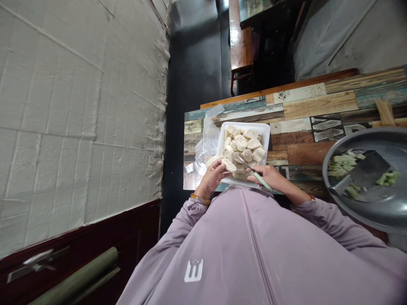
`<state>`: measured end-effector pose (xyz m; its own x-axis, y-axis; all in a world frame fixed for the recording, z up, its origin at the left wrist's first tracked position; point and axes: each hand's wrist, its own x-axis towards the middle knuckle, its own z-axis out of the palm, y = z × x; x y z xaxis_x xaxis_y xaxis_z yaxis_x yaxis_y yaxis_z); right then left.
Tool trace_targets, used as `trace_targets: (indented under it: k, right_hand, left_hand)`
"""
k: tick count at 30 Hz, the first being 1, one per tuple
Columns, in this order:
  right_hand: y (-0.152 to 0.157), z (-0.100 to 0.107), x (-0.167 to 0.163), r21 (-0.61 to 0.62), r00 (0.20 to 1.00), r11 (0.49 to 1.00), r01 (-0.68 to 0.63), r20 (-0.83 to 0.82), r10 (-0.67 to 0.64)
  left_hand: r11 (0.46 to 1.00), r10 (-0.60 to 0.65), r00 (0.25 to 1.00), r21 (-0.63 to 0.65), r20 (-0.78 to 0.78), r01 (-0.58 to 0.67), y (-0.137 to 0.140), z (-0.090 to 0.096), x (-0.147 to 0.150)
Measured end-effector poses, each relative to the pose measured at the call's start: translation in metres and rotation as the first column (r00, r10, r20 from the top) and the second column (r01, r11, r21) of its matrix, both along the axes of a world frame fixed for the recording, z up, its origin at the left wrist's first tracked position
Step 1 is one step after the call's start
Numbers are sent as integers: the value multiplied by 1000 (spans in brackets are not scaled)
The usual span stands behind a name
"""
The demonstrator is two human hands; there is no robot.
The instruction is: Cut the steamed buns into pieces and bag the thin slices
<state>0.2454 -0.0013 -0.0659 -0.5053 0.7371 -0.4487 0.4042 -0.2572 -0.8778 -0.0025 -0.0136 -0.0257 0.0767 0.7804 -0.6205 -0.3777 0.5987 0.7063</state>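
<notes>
My left hand pinches a pale, flattish round piece between thumb and fingers over the near left part of a white tray. Many similar cream-coloured pieces are heaped in the tray; their exact kind I cannot make out. In my right hand is a pair of scissors with a pale green handle. Its metal blades point up and left, over the heap, close to the piece in my left hand. A crumpled clear plastic bag lies against the tray's left side.
A large metal basin at the right holds a cleaver and chopped greens. Thin wooden sticks lie behind it. The patterned wooden table ends at the left before a pale wall. A wooden bench stands beyond.
</notes>
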Motion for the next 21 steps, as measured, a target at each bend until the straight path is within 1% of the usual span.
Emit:
trace_targets:
  k: [3,4,6,9,12,14,16,19,21]
  right_hand:
    - [-5,-7,6,-110,990,985,131,-31,-135]
    - [-7,-9,8,-130,987,979,155,-33,-160]
    - [-10,-10,11,-142,981,972,187,-21,-192]
    - [-14,-9,14,-120,980,972,201,30,-199]
    - [-16,-6,13,-124,981,973,192,59,-186]
    - [-17,-3,11,-146,981,971,191,62,-184]
    - [-17,1,8,-165,980,967,194,71,-184]
    - [-18,4,6,-164,982,970,179,91,-166]
    - [-20,3,5,-160,982,972,172,101,-158]
  left_hand:
    - [1000,30,999,-4,45,-29,4,-3,-6]
    - [999,33,999,-3,26,-33,6,-5,-9]
    - [999,47,996,5,-80,-47,10,-10,-14]
    - [998,57,954,28,-295,-51,15,-19,-21]
    - [999,13,906,51,-423,9,22,-25,-20]
    - [995,-13,894,82,-449,56,30,-26,-16]
    - [989,-9,898,128,-441,73,38,-27,-13]
    - [986,37,899,164,-436,39,48,-30,-18]
    - [988,71,888,152,-455,-1,50,-35,-31]
